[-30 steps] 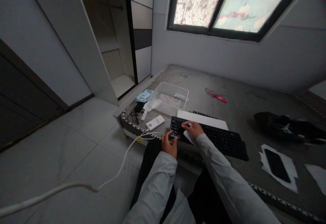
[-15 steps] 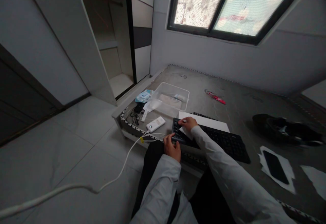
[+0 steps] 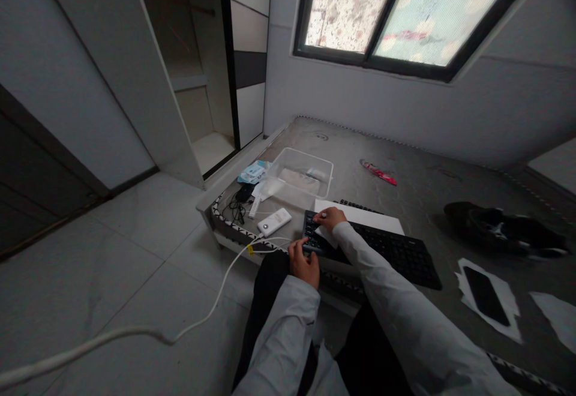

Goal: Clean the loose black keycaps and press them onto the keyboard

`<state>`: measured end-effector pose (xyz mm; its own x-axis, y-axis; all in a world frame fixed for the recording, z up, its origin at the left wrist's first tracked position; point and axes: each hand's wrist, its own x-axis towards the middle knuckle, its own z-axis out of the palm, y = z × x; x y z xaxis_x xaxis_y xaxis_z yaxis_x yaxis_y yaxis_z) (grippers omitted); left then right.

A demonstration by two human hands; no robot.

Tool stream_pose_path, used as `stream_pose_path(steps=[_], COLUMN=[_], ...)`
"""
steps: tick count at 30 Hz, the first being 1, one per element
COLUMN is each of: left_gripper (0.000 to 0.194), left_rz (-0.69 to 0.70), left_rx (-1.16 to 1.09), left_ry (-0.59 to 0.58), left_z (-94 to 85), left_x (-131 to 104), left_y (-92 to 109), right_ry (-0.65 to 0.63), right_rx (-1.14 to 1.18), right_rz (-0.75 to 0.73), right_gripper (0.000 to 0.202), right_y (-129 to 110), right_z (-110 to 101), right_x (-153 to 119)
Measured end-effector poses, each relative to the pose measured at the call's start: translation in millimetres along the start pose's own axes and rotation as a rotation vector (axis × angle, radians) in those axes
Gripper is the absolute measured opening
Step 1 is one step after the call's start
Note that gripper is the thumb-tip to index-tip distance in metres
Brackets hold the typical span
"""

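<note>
Black plastic, the long rectangular keyboard (image 3: 407, 255) lies right under the right hand (image 3: 330, 219), whose fingers I see pinched together on a thin white tissue (image 3: 327, 237). The left hand (image 3: 305, 265) keeps its fingers apart, tips at the keyboard's edge, just beside the right fingers.

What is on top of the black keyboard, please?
On the black keyboard, toward its left end, is the right hand with a white tissue. The left hand is at the near-left corner. Keys beneath the right hand, tissue and right sleeve are hidden.
</note>
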<state>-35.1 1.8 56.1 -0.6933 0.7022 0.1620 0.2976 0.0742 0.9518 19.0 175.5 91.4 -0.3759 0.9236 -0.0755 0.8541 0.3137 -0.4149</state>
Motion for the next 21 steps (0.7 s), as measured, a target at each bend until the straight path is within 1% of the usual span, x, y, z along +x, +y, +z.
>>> stream_pose_path(steps=[11,17,21], left_gripper=[0.039,0.038,0.037], left_rz=[0.008,0.042,0.051], left_rx=[0.018,0.0,-0.002], left_ry=[0.016,0.028,0.035], left_z=[4.7,5.3,6.4], left_x=[-0.9,-3.3,-6.4], left_y=[1.0,-0.4,-1.9], right_ry=[0.022,0.026,0.032], right_rx=[0.027,0.042,0.045], right_rz=[0.028,0.031,0.068], right_gripper=[0.015,0.014,0.013], right_y=[-3.1,-2.8,-2.3], right_z=[5.5,6.8,8.0], right_x=[-3.5,0.4,4.2])
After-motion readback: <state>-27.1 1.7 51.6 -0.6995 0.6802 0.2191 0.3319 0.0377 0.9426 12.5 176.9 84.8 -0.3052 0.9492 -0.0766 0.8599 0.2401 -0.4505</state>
